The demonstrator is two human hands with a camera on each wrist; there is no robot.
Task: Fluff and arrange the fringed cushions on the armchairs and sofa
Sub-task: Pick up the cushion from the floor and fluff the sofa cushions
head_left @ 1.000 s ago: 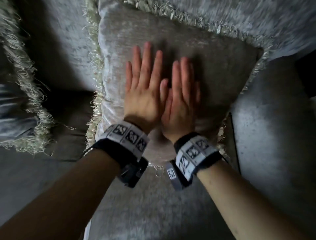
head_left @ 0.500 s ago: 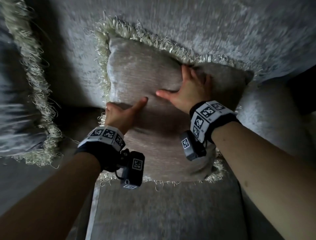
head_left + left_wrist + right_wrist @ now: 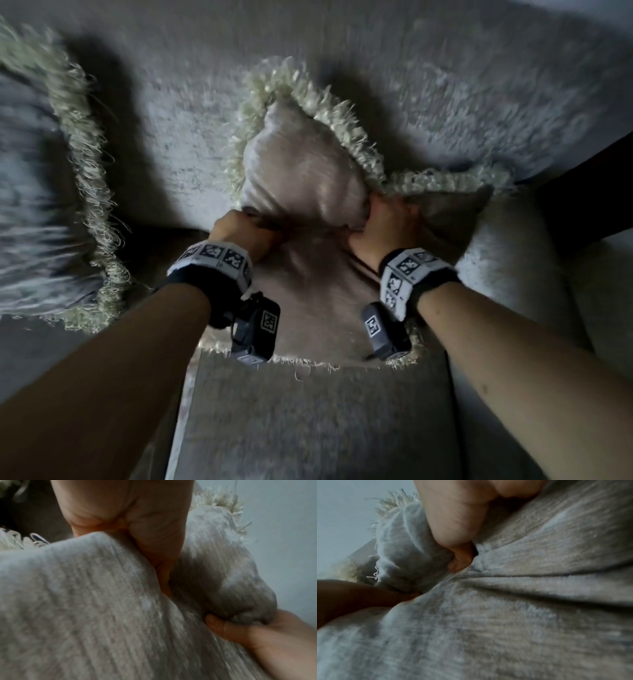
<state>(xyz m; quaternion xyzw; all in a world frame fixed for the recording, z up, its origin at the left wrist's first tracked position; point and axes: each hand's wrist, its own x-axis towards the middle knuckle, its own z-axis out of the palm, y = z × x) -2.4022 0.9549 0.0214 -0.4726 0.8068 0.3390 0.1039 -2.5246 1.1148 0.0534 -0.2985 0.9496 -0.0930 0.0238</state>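
A beige velvet cushion (image 3: 301,171) with a cream fringe (image 3: 342,126) leans against the sofa back. My left hand (image 3: 239,233) grips its left side and my right hand (image 3: 387,222) grips its top right, bunching the upper part into a bulge between them. In the left wrist view my left hand (image 3: 128,520) digs into the cushion (image 3: 85,615), and the right hand (image 3: 257,635) clutches the bulge. From the right wrist, my right hand (image 3: 453,520) squeezes folds of the cushion (image 3: 522,615), with the left hand (image 3: 351,595) at lower left. The fingertips are buried in fabric.
A second fringed cushion (image 3: 37,212), greyer, leans at the left of the sofa. The pale backrest (image 3: 445,85) rises behind, the seat (image 3: 308,428) lies in front, and a padded armrest (image 3: 520,274) bounds the right side.
Both hands lay flat on the cushion's face a second ago. They then spread to its sides, and now they clench and pinch it inward so that the top bulges up.
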